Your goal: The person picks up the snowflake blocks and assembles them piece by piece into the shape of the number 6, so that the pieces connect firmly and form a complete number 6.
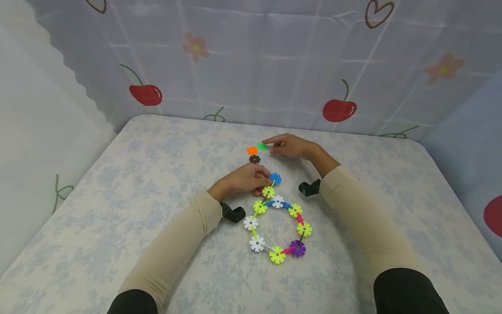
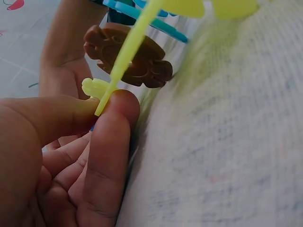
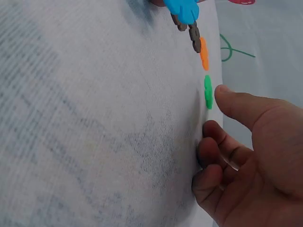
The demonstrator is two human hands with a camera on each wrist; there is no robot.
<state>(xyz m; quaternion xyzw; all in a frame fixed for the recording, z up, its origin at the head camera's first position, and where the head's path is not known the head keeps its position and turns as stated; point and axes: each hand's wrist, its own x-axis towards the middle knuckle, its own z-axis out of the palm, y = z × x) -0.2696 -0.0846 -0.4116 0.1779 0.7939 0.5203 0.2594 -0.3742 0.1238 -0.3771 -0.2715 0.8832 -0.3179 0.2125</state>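
Observation:
Notched plastic snowflake discs, joined edge to edge, form a ring in the head view, with white discs point(image 1: 257, 244), a purple disc point(image 1: 298, 248) and several yellow ones. From its top a short branch runs up to a blue disc point(image 1: 276, 179). My left hand point(image 1: 248, 178) pinches a yellow disc point(image 2: 127, 56) of this branch between thumb and forefinger; a brown disc point(image 2: 130, 54) is slotted close by. At the far side my right hand point(image 1: 292, 146) has its fingers loosely bent beside a loose green disc point(image 3: 208, 92), thumb near its edge, holding nothing.
A loose orange disc point(image 1: 252, 150) and a dark brown disc point(image 1: 254, 159) lie on the patterned tablecloth point(image 1: 137, 174) beyond my left hand. Black wrist devices point(image 1: 310, 188) sit under both wrists. A printed curtain point(image 1: 251, 65) hangs behind the table's far edge.

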